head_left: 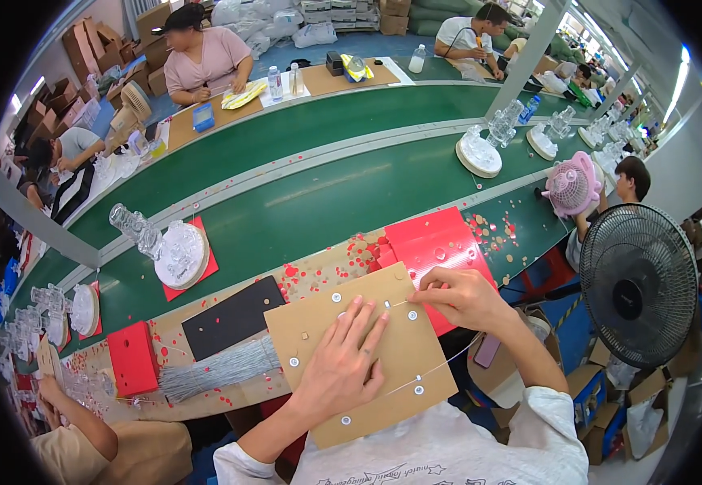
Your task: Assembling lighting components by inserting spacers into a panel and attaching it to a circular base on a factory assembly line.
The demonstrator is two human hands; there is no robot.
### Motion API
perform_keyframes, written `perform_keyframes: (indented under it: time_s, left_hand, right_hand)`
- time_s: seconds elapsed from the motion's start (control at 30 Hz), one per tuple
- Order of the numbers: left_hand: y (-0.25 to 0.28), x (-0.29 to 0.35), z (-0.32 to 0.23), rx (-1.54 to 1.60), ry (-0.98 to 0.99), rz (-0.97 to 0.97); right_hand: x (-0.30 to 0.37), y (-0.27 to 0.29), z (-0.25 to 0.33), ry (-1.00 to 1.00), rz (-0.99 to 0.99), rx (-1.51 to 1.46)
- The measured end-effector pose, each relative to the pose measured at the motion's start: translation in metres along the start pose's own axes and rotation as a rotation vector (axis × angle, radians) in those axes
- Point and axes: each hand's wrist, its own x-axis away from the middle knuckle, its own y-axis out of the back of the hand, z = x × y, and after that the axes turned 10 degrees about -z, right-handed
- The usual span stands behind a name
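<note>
A brown cardboard panel (433, 356) rests tilted in front of me, dotted with several small round grey-white pieces. My left hand (341, 368) lies flat on its middle with the fingers stretched out. Near the panel's upper right edge, my right hand (466, 299) pinches a thin pale wire (402, 303) that runs through a small slot. A second thin wire (394, 389) crosses the lower part of the panel and sticks out past its right side. Left of the panel lies a bundle of grey wire ties (218, 373), beside a black card (234, 318) with small holes.
Red sheets (440, 234) lie behind the panel, and a red stack (133, 358) sits at left. Red and brown scraps litter the bench. Clear plastic-wrapped round items (183, 255) stand on the green conveyor (311, 202). A black fan (638, 283) is at right; co-workers sit around.
</note>
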Motion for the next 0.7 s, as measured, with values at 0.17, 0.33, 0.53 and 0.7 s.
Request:
perform_keyframes:
  time_s: [0.17,0.33,0.53,0.7]
  left_hand:
    - [-0.009,0.002,0.001,0.009,0.014,-0.009]
    - [-0.011,0.000,0.000,0.003,0.012,-0.007]
    - [-0.008,-0.004,-0.002,-0.048,0.009,0.031]
    - [-0.011,-0.005,-0.005,-0.072,0.020,0.020]
  right_hand:
    - [-0.004,0.007,0.003,0.043,0.182,0.098]
    - [-0.009,0.015,0.010,0.189,0.339,0.292]
    - [-0.012,0.011,0.002,0.247,0.282,0.245]
    - [-0.010,0.013,-0.002,0.269,0.271,0.243]
